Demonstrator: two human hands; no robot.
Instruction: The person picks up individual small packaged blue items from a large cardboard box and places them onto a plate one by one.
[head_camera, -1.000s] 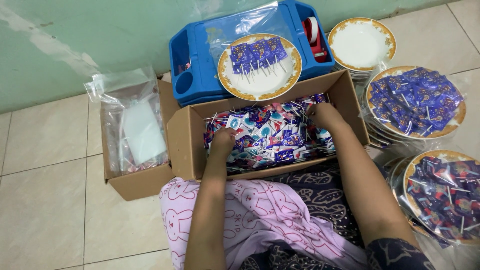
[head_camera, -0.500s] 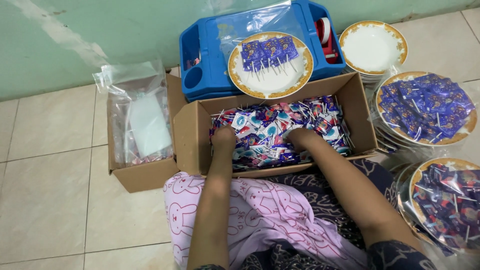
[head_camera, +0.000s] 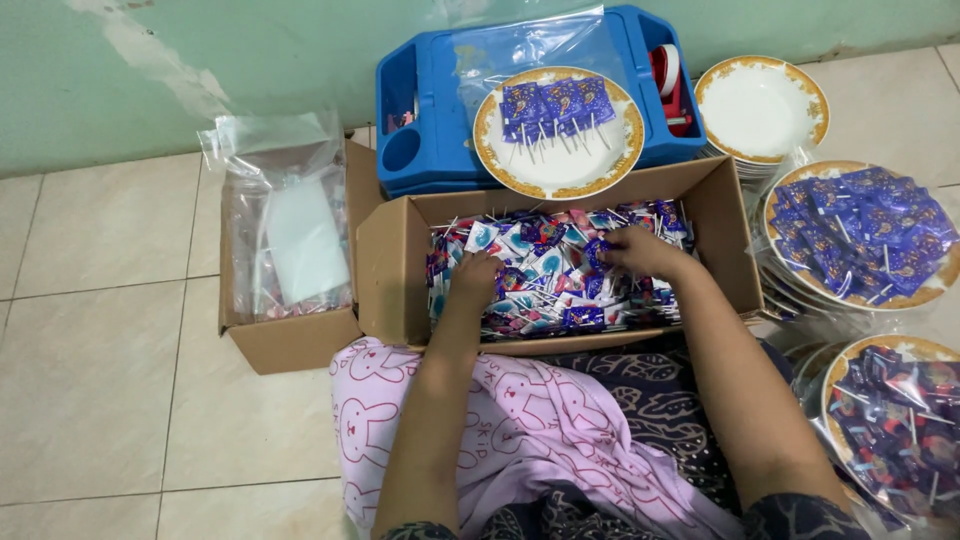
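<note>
Head view: both hands are down inside the open brown cardboard box (head_camera: 385, 270), which sits on the tiled floor (head_camera: 110, 380) w/ its long axis running left-right across the person's lap. The box is filled w/ a loose heap of small foil-wrapped lollipops on white sticks (head_camera: 560, 285), mixed blue, pink and white wrappers, sticks pointing every which way.

Left hand (head_camera: 474, 280) lies near the box's left wall, fingers curled down into the heap; can't tell if it pinches one piece or just rakes. Right hand (head_camera: 640, 252) is toward the right half, closer to the far edge, fingers bent onto a blue wrapper; grip itself hidden by the knuckles.

So the sweets lie directly under and between both hands, the centre of the heap about equally near to each.

Beyond the box's far edge: a white gold-rimmed plate w/ a row of blue-wrapped lollipops (head_camera: 557, 130) resting on a blue plastic tray (head_camera: 400, 110). It lies straight ahead of the right hand, which is nearer to it than the left.

Right side of the floor: more gold-rimmed plates under clear film (head_camera: 855, 235).
</note>
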